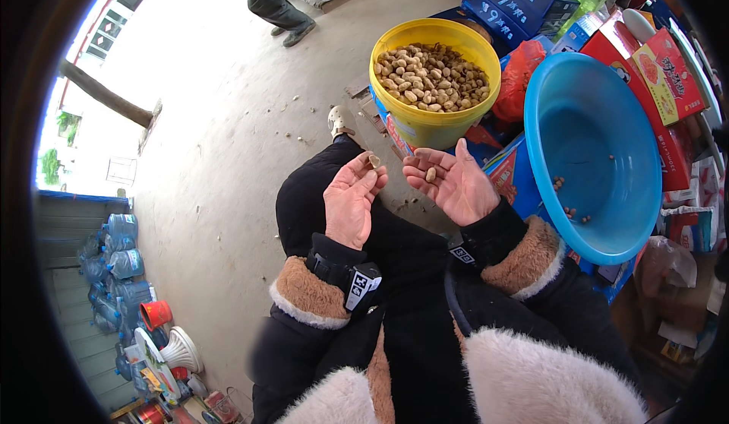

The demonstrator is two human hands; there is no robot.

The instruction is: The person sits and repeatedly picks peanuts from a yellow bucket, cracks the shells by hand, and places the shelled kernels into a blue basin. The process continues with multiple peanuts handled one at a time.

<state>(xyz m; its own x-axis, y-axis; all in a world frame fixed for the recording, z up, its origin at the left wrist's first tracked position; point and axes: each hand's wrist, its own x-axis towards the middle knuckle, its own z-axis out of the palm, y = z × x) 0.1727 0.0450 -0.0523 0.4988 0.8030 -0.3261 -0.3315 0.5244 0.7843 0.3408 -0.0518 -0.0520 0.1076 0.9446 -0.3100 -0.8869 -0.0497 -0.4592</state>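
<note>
Between the thumb and fingers of my left hand [351,202] is a piece of peanut shell [374,161]. My right hand [455,187] is turned palm up, fingers loosely curled, with a peanut [431,174] resting on them. Just beyond my right hand stands a yellow plastic bucket [435,127], filled high with unshelled peanuts [424,79]. A blue plastic basin [595,90] sits tilted towards me on the right, with several small peanut kernels [558,183] scattered on its inside.
Blue cartons [507,8], a red plastic bag [518,73] and red boxes [669,76] crowd the right. Shell bits lie on the concrete floor [228,167]. Large water bottles [122,261] are piled at the left. Another person's legs [273,2] show at the top.
</note>
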